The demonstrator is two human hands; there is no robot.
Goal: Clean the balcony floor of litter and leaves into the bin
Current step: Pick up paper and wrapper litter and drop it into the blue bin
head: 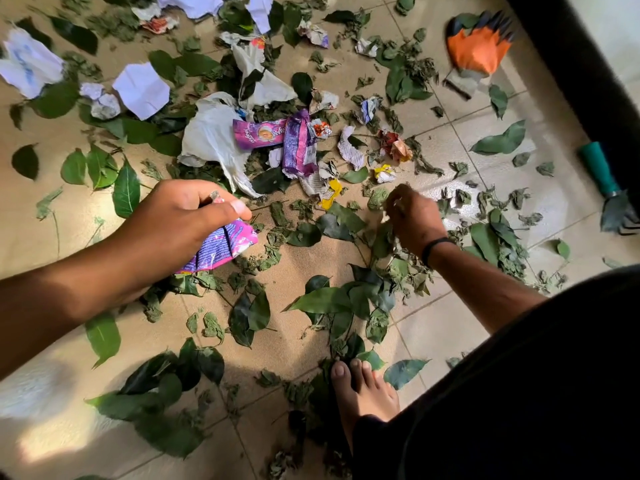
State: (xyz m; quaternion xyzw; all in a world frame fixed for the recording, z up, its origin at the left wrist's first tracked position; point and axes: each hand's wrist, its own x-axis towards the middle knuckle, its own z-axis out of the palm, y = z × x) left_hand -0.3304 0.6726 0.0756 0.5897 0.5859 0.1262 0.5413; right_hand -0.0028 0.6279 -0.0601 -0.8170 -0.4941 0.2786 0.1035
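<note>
Green leaves (322,299) and dried leaf bits cover the tiled balcony floor (41,237). My left hand (180,216) grips a crumpled purple-pink wrapper (221,247) just above the floor. My right hand (414,216) is curled low over the leaves at centre right and pinches small dried leaf bits. More purple wrappers (298,143), a white plastic bag (211,136) and torn paper pieces (142,88) lie in a heap farther ahead. No bin is in view.
An orange and black work glove (479,51) lies at the top right. A hand rake with a green handle (602,178) rests by the right edge beside a dark wall base. My bare foot (360,393) stands among leaves at the bottom centre.
</note>
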